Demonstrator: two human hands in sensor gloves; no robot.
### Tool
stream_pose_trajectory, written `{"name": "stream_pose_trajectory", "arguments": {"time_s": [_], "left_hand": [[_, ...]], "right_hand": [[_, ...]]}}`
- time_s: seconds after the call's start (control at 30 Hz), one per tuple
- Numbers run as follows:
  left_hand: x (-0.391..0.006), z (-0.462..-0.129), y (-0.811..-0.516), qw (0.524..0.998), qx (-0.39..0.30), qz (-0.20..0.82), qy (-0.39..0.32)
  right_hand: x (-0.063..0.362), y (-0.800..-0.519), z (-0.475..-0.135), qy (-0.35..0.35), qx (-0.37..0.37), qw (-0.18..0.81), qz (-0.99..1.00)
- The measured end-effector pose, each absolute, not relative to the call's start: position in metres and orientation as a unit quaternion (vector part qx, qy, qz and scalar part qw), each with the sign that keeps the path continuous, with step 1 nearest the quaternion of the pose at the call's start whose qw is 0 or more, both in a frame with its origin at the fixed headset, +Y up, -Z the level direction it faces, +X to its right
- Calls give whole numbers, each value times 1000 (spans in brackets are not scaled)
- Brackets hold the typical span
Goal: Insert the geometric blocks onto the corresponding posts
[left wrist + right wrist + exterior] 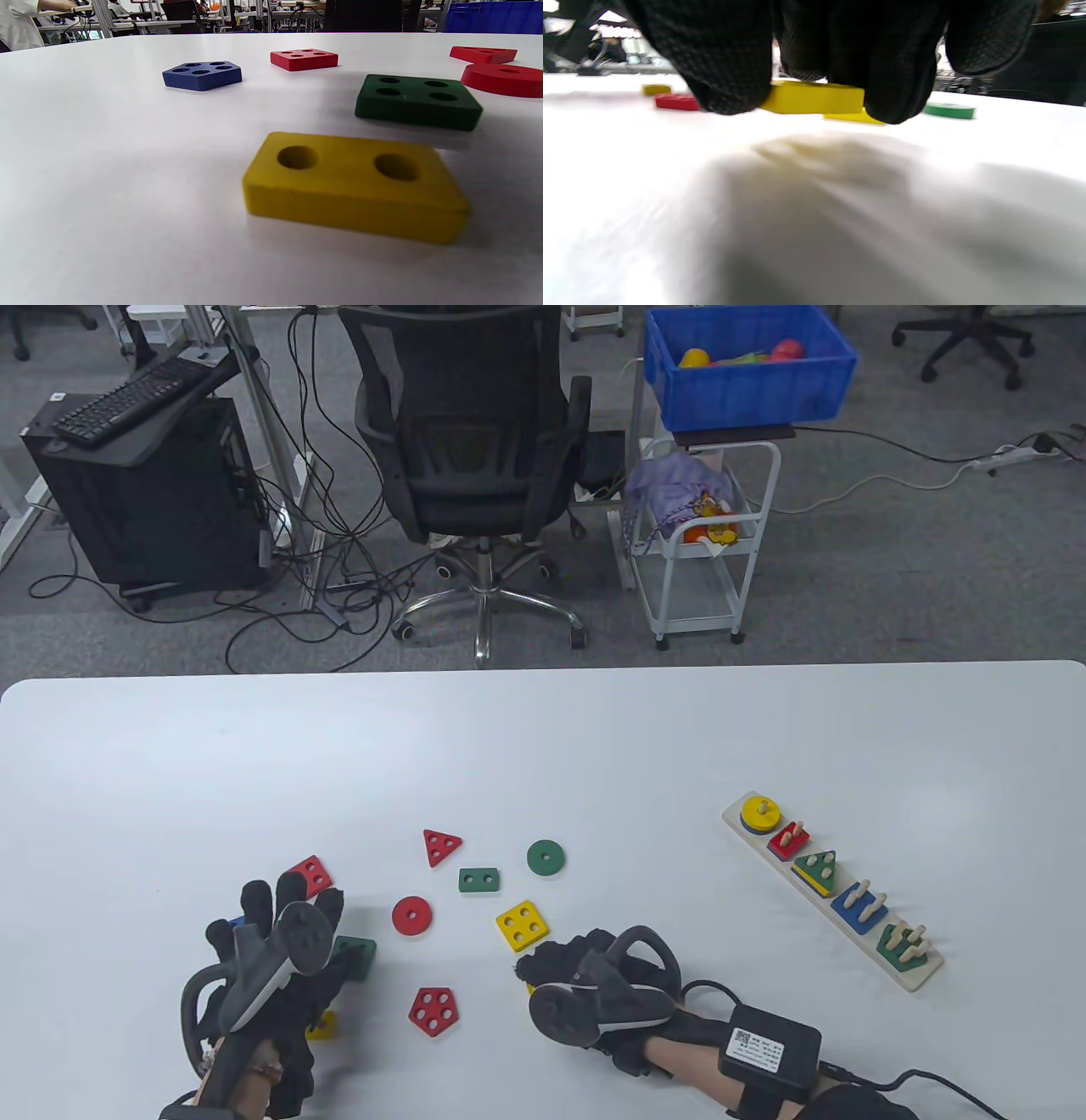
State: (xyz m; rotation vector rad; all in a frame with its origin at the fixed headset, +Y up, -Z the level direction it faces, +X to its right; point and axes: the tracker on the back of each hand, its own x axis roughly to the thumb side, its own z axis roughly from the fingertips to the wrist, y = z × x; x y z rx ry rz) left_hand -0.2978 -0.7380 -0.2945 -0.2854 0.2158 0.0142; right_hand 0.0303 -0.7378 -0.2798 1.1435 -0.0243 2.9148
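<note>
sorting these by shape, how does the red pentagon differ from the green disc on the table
The red pentagon has five sides and five holes; the green disc is round with a single centre hole. The red pentagon lies near the table's front edge between the hands, the green disc further back. Both lie flat and loose on the white table, untouched.

Table view: bright, even overhead light, sharp throughout; white table (pixel 543 746) shows faint sheen, soft short shadows under loose blocks. Straight edges bow slightly toward frame borders.

Left wrist view: yellow two-hole block (pixel 356 186) soft, smeared at its right end; farther blocks crisper; background washed out.

Right wrist view: heavy blur; gloved fingers (pixel 729 55) dark, out of focus, broad grey shadow below; tabletop overexposed.
</note>
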Motion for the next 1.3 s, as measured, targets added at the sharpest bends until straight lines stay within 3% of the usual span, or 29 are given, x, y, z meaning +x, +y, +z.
{"name": "stream_pose_trajectory", "arguments": {"time_s": [0.2, 0.5, 0.63, 0.8, 1.03, 1.3], "left_hand": [[-298, -295, -738, 984, -140, 7, 106], [-298, -296, -743, 984, -147, 1, 104], [-299, -296, -742, 984, -145, 5, 105], [-299, -296, -743, 983, -147, 3, 106], [-299, -296, -742, 984, -147, 2, 106], [-299, -296, -742, 983, -147, 2, 105]], "right_hand": [[88, -714, -296, -42, 277, 29, 960], [209, -685, -308, -117, 76, 44, 989], [258, -680, -305, -117, -23, 36, 992], [316, -691, -290, -60, -129, 81, 986], [342, -712, -282, -9, -192, 66, 979], [346, -716, -282, 10, -204, 60, 977]]}}
